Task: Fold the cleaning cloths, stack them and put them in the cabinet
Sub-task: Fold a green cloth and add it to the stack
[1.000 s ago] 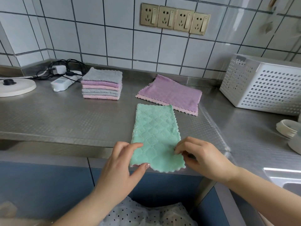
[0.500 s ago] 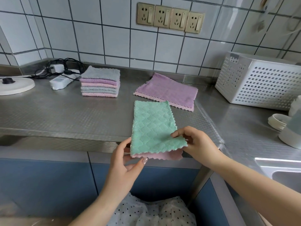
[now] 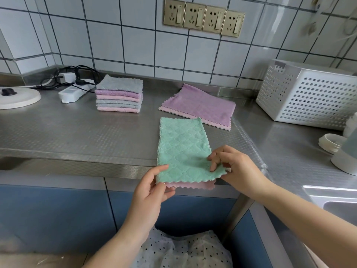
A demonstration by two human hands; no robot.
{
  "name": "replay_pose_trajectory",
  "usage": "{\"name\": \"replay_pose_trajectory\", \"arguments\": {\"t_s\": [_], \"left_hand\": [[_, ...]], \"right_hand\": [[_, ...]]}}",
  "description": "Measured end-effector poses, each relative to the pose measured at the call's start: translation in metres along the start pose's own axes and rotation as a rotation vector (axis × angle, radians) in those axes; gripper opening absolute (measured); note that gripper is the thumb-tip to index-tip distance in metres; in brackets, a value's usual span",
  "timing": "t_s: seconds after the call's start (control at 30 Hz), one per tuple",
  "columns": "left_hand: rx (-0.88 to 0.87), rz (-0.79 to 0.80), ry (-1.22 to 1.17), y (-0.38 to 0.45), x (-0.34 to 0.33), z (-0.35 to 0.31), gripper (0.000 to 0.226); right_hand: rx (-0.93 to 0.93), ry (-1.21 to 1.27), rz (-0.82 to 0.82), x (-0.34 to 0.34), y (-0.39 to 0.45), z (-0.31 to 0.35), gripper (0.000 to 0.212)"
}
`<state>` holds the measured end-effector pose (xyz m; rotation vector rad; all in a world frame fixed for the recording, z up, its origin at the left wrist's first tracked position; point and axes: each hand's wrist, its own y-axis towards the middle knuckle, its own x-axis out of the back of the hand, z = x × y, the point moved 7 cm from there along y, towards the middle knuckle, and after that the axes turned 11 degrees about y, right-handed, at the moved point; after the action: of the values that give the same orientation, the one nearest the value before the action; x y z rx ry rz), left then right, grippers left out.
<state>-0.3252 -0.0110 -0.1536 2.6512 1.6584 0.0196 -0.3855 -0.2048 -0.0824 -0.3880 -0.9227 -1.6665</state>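
The green cloth, folded lengthwise, lay on the steel counter with its near end lifted off the front edge. The left hand pinched the near left corner between thumb and fingers, and the right hand pinched the near right corner, fingers curled over the top layer. A pink layer showed under the green one along the raised near edge.

Behind it, just apart from its far end, a purple cloth lay flat and unfolded over a pink one. To the left, well apart from both, stood the stack of folded cloths in grey, purple and pink. A power strip with black cables sat beside the stack, and a white round base lay at the far left. A perforated white basket stood at the right, near a white lid. Blue cabinet doors ran below the counter
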Motion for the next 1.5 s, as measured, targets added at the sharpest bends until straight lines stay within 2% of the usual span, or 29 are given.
{"name": "replay_pose_trajectory", "arguments": {"t_s": [0.17,0.37,0.47,0.63,0.73,0.83,1.0,1.27,1.5], "left_hand": [[0.056,0.012,-0.096,-0.001,0.004,0.002,0.042],[0.115,0.034,-0.251,-0.004,0.002,-0.001,0.039],[0.131,0.036,-0.297,-0.005,0.000,-0.002,0.035],[0.149,0.031,-0.344,-0.006,-0.002,-0.004,0.031],[0.150,0.026,-0.358,-0.006,-0.001,-0.005,0.029],[0.144,0.011,-0.347,-0.005,0.004,-0.004,0.030],[0.151,0.008,-0.351,-0.004,0.009,-0.001,0.029],[0.157,0.022,-0.366,-0.006,0.008,-0.003,0.028],[0.174,0.023,-0.396,-0.007,0.008,-0.003,0.026]], "right_hand": [[0.072,-0.077,0.054,-0.006,-0.008,-0.005,0.034],[0.277,-0.451,0.198,-0.021,-0.016,0.000,0.046],[0.359,-0.562,0.185,-0.026,-0.019,-0.001,0.046],[0.385,-0.704,0.123,-0.032,-0.015,0.003,0.042],[0.396,-0.645,0.093,-0.031,-0.011,0.010,0.027],[0.389,-0.521,0.068,-0.024,-0.012,0.013,0.027],[0.374,-0.368,0.025,-0.012,-0.014,0.019,0.051],[0.353,-0.258,-0.009,-0.014,-0.015,0.030,0.057],[0.305,-0.245,-0.028,-0.017,-0.018,0.030,0.036]]}}
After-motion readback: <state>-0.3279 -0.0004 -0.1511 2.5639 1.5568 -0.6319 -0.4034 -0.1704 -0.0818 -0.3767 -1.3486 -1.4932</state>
